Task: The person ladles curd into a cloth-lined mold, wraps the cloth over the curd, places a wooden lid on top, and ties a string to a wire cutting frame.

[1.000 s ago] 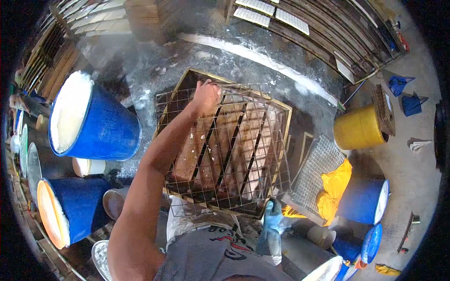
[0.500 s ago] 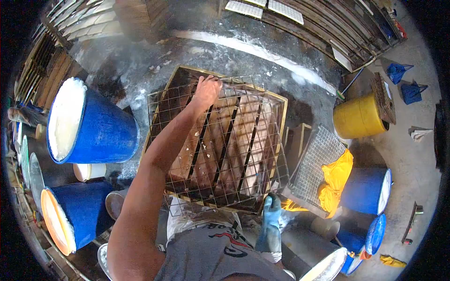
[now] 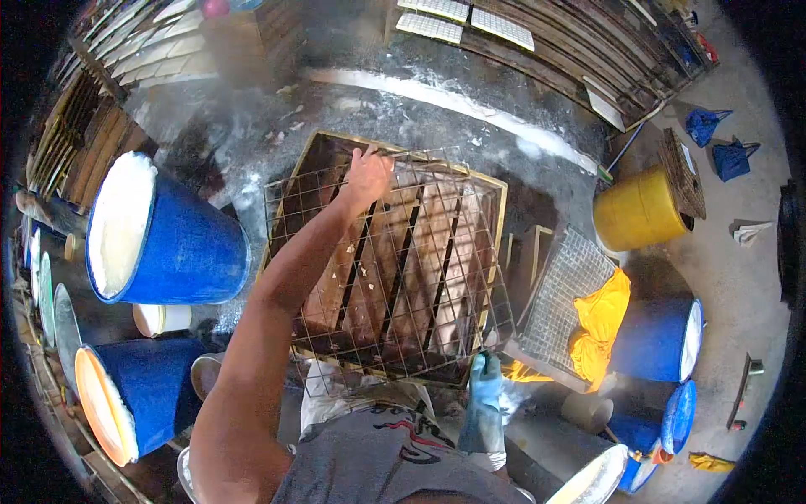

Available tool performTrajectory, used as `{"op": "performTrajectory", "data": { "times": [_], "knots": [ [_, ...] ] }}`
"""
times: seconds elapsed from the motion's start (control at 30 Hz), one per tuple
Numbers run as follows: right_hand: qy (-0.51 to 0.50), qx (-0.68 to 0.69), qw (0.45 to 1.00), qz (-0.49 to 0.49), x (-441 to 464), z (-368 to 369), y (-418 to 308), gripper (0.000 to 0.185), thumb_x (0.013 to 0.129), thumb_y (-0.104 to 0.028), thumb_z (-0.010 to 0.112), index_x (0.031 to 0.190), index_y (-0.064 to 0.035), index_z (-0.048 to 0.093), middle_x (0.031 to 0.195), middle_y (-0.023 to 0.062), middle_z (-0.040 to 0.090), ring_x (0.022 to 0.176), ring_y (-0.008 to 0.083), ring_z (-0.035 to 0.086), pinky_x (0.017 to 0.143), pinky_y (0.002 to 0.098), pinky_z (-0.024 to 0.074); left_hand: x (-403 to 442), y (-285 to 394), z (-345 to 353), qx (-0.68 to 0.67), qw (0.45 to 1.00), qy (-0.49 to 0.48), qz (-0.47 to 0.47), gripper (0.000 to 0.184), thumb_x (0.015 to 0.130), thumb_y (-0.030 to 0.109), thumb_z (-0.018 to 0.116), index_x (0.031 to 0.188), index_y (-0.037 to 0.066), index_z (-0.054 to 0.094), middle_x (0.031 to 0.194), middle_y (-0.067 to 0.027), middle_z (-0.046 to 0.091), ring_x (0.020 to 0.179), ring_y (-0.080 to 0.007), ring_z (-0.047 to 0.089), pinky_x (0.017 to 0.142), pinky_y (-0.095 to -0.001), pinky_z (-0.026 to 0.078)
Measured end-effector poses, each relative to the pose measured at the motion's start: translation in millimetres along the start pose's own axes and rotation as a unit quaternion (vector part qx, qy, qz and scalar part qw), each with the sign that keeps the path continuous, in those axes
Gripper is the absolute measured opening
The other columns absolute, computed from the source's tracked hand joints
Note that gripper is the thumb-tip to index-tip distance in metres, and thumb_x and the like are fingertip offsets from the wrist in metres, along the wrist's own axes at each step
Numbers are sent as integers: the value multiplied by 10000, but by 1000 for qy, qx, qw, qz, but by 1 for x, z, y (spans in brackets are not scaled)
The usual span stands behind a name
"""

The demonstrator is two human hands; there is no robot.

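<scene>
A square wire grid point(image 3: 401, 290) lies tilted over a wooden box point(image 3: 501, 214) with a slatted bottom point(image 3: 390, 252) and light crumbs on the slats. The grid sits skewed to the box's sides. My bare left hand point(image 3: 369, 176) reaches across it, its fingers curled round the wire at the far edge. Down at the near right corner is my right hand point(image 3: 485, 378), in a blue-green rubber glove. It is closed at the grid's edge, with the fingertips partly hidden.
Blue drums point(image 3: 189, 239) with white contents stand at the left. To the right are a second mesh tray point(image 3: 564, 290) with a yellow cloth point(image 3: 600, 319) on it, a yellow drum point(image 3: 642, 206) and another blue drum point(image 3: 651, 340). Racks point(image 3: 537, 59) line the far side.
The view has tilted slightly, so the far racks and the box appear a little shifted. Both hands stay at the same parts of the grid, which has barely moved over the box.
</scene>
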State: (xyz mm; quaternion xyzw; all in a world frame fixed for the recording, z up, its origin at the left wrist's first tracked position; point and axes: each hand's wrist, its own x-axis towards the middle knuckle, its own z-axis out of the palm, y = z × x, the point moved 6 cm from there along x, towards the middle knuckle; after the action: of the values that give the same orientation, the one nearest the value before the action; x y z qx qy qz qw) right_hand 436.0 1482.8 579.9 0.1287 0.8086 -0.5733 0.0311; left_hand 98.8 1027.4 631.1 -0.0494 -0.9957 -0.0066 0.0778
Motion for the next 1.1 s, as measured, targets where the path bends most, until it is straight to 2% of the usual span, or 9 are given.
{"op": "performTrajectory", "data": {
  "times": [0.03,0.13,0.23,0.47,0.53,0.8,0.87,0.9,1.1],
  "knots": [
    [10,-56,998,-26,1,-1,-4,311,1042,-252,620,1221,-1,652,1050,92,702,968,191,646,887,322,523,0,14,-45,-34,993,-105,-32,246,894,220,678,1086,75,732,1129,-122,718,1212,-311,616,973,-501,435],
    [30,-104,993,-53,0,0,-8,340,1036,-295,626,1210,-6,672,1035,119,729,939,219,676,873,343,537,7,25,-38,-90,994,59,5,311,878,223,700,1142,62,728,1184,-146,703,1242,-316,599,975,-504,439],
    [30,-116,991,-63,0,-3,-5,336,1033,-282,631,1220,-5,671,1036,120,727,944,213,672,878,345,537,18,33,-11,-80,996,-34,2,347,885,182,687,1208,59,707,1209,-155,697,1249,-328,603,1009,-508,444],
    [39,-96,994,-42,-3,0,-7,315,1027,-239,635,1221,8,657,1056,121,720,982,193,662,895,336,529,16,39,-8,-112,993,42,6,356,915,137,626,1254,51,692,1256,-166,695,1250,-332,617,1120,-542,412],
    [36,-78,996,-12,-4,1,-14,312,1027,-243,634,1206,11,656,1053,122,719,976,191,659,892,335,529,18,42,-11,-69,993,-95,-20,330,949,131,572,1244,64,705,1265,-172,697,1265,-336,612,1132,-560,402],
    [52,-64,993,-82,-4,-3,-3,267,1017,-260,659,1139,-22,651,994,77,699,908,177,635,835,337,526,23,48,-18,-47,998,-35,11,358,1037,212,440,1182,81,740,1228,-162,716,1285,-337,598,1131,-568,394],
    [44,-33,995,-88,-1,-3,15,267,1017,-260,663,1131,-20,645,1005,67,693,910,169,631,841,327,523,25,49,-23,-53,997,-47,-13,306,1001,184,515,1185,67,729,1286,-154,694,1337,-317,559,1132,-563,394],
    [56,-5,993,-100,0,-3,28,277,1021,-254,659,1147,-9,640,1020,70,688,923,172,633,853,321,522,18,56,-35,-67,997,37,12,285,956,158,594,1195,66,719,1302,-139,671,1313,-300,560,1100,-554,412],
    [38,16,996,-75,-5,0,7,300,1032,-228,643,1213,12,633,1059,87,695,977,172,647,901,321,525,23,78,-15,-130,987,88,22,281,904,124,635,1164,88,736,1220,-106,663,1221,-284,580,1040,-499,432]
  ]
}}
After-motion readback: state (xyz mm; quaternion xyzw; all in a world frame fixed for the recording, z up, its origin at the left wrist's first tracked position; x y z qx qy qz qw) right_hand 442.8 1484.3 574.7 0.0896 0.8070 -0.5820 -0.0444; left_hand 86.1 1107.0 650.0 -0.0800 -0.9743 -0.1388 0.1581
